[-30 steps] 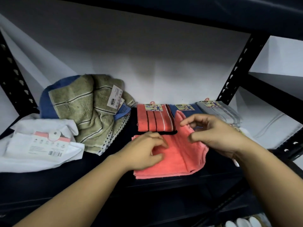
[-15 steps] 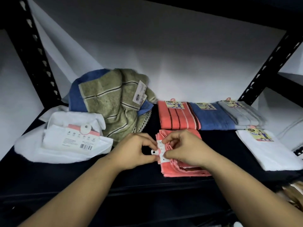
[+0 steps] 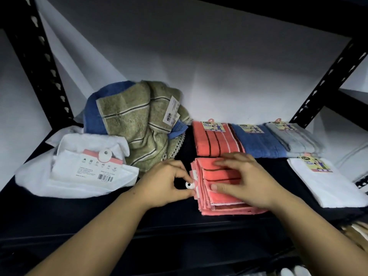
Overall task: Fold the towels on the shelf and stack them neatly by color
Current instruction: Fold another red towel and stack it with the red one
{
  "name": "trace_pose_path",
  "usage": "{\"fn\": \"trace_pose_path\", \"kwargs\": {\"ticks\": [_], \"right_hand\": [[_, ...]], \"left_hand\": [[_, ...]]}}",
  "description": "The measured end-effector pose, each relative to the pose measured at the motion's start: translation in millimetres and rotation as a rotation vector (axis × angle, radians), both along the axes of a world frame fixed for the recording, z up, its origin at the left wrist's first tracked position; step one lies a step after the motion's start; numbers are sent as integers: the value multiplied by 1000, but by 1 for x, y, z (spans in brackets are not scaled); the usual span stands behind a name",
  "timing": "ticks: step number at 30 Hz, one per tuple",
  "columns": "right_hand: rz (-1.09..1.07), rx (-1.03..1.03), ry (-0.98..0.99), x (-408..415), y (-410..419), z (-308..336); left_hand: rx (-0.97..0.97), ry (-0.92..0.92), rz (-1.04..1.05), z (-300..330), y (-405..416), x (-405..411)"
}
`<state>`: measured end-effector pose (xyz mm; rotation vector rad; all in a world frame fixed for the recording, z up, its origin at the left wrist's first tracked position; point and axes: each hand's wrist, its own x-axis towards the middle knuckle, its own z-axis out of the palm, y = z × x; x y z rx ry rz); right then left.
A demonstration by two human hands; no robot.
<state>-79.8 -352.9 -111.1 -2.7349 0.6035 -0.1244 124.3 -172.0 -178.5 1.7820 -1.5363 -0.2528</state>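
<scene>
A folded coral towel [image 3: 223, 204] with dark stripes lies at the front middle of the dark shelf [image 3: 79, 212]. My left hand [image 3: 165, 184] pinches its white tag with a round hanger [image 3: 190, 184] at the towel's left edge. My right hand [image 3: 241, 180] lies flat on top of the towel, fingers straight, pressing it down. Behind it stand a folded coral striped towel [image 3: 214, 141], a folded blue towel [image 3: 258, 143] and a folded grey towel [image 3: 296, 139]. A folded white towel [image 3: 326, 186] lies at the right.
A crumpled heap of olive striped towel [image 3: 139, 126] over a blue one [image 3: 93, 114] sits at the back left. A loose white towel [image 3: 75, 174] with a barcode label lies in front of it. Black perforated uprights [image 3: 37, 62] frame the shelf.
The coral towel went from half open to a compact folded stack. My right hand moved from pinching at the tag to lying flat on top. My left hand still pinches the tag.
</scene>
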Motion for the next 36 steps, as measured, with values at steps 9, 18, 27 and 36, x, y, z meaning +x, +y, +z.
{"fn": "trace_pose_path", "kwargs": {"ticks": [9, 18, 27, 36], "right_hand": [[-26, -12, 132, -1, 1, -33], [37, 60, -449, -17, -5, -25], [123, 284, -242, -59, -28, -48], [39, 45, -356, -48, -5, -41]], "left_hand": [[-42, -18, 8, -1, -2, -2], [-80, -223, -220, 22, -8, -43], [13, -153, -231, -5, -13, -34], [-55, 258, -140, 1, -13, -32]]}}
